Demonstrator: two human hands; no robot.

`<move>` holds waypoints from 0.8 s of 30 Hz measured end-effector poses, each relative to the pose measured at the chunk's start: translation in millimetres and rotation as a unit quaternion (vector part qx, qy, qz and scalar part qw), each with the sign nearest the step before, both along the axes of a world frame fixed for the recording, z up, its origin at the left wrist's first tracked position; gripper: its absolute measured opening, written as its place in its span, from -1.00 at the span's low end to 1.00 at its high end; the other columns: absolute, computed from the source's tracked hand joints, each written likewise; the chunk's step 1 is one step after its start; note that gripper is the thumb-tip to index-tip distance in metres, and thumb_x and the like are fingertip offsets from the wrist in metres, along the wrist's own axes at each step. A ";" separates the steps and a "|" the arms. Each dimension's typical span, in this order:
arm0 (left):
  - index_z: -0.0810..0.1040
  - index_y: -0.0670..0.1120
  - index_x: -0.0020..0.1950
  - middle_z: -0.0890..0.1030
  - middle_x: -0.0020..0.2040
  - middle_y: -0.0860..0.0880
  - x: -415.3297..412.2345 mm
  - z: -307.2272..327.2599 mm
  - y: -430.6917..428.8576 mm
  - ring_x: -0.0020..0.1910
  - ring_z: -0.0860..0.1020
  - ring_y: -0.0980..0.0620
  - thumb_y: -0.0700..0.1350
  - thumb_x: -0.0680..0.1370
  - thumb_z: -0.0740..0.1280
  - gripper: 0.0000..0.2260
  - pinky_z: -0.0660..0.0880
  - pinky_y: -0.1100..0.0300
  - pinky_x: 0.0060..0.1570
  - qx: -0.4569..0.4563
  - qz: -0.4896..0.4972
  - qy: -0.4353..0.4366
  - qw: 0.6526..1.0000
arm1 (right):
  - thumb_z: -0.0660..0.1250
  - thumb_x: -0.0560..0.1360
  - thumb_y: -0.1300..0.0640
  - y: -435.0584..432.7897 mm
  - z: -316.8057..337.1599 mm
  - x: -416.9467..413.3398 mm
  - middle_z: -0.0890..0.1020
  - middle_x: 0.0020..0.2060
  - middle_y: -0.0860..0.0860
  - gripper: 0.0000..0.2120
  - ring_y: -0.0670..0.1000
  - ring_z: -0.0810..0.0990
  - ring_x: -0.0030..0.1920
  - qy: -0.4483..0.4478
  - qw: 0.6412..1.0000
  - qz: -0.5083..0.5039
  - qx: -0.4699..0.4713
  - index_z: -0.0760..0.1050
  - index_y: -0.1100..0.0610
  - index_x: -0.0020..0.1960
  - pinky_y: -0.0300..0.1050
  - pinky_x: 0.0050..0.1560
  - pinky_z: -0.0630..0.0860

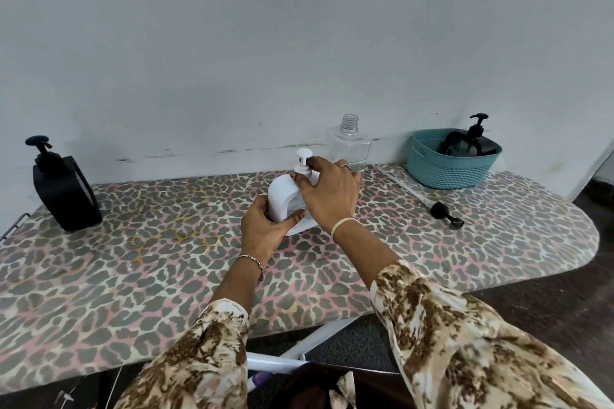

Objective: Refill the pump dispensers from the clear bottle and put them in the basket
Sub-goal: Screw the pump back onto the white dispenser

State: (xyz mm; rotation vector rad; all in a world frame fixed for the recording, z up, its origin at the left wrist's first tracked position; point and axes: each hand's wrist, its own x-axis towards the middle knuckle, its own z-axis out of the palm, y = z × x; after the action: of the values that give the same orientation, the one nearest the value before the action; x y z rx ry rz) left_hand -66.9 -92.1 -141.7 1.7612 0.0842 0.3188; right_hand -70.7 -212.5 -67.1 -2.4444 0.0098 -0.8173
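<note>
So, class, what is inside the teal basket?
Inside the teal basket: one black pump dispenser and a dark rounded object. The wall hides the bottom.

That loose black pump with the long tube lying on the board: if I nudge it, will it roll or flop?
The loose pump lies on its side, so it may roll a little, though its spout probably stops it. Its thin clear tube looks likely to flex. It looks light, so a nudge probably slides it on the patterned cover.
</note>
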 end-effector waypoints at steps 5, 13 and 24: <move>0.50 -0.02 0.06 0.62 0.00 0.01 -5.9 6.9 -1.7 -0.02 0.61 0.03 -0.08 0.27 0.62 -0.54 0.55 0.14 0.01 -0.015 -0.014 0.010 1.000 | 0.36 0.48 -0.07 -13.0 1.8 3.2 0.66 -0.05 0.02 -0.67 0.10 0.48 0.12 0.036 0.995 0.091 0.014 0.55 0.03 0.19 -0.03 0.07 0.41; 0.50 -0.07 0.20 0.62 0.13 -0.02 -24.7 15.9 1.8 0.09 0.60 0.02 -0.15 0.29 0.61 -0.46 0.56 0.04 0.12 -0.067 -0.085 0.036 0.993 | 0.54 0.30 -0.06 -56.0 12.6 -13.0 0.63 0.10 -0.10 -0.45 -0.06 0.52 0.11 0.082 0.976 0.201 0.034 0.51 0.00 0.25 -0.11 0.13 0.47; 0.59 -0.11 0.03 0.69 -0.02 -0.03 -51.1 47.4 -38.7 -0.09 0.67 0.12 -0.29 0.33 0.55 -0.68 0.58 0.27 -0.16 -0.096 -0.222 0.072 0.968 | 0.49 0.37 0.33 -140.5 37.5 -39.8 0.64 0.13 0.08 -0.50 0.03 0.60 0.16 0.297 0.856 0.348 0.242 0.49 0.16 0.28 -0.08 0.18 0.54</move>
State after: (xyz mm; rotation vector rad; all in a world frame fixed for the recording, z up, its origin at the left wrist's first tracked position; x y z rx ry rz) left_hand -118.0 -130.8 -94.3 1.5576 -0.1699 -0.1387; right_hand -110.5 -353.0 -29.6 -1.8912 -0.3704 0.2523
